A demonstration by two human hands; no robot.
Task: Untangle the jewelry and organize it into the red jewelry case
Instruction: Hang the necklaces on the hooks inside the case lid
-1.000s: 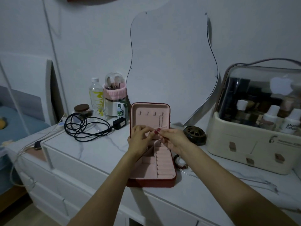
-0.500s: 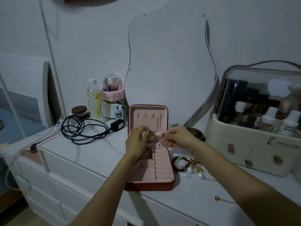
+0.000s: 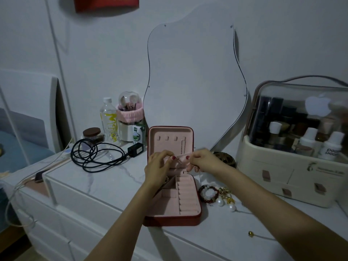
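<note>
The red jewelry case [image 3: 190, 221] lies open on the white dresser, its pink lid standing upright. One thin chain [image 3: 183, 146] hangs from a hook in the lid. My left hand [image 3: 157, 169] and my right hand [image 3: 204, 161] are held over the case's hinge, both pinching a thin necklace chain [image 3: 178, 160] stretched between their fingertips. The chain's loose end drops below my right hand. A tangle of jewelry [image 3: 216, 195] with a dark beaded bracelet, pearls and gold pieces lies on the dresser just right of the case.
A cream cosmetics organiser [image 3: 293, 178] with a clear lid stands at the right. A coiled black cable [image 3: 94, 155], a bottle [image 3: 109, 121], a jar [image 3: 93, 134] and a brush holder [image 3: 130, 117] sit at the back left. A dark round dish [image 3: 227, 158] is behind my right hand. A gold bead on a chain [image 3: 250, 233] lies near the front edge.
My hands have drawn slightly apart, stretching the chain between them. The view has shifted, so the jewelry tangle beside the case now shows in full.
</note>
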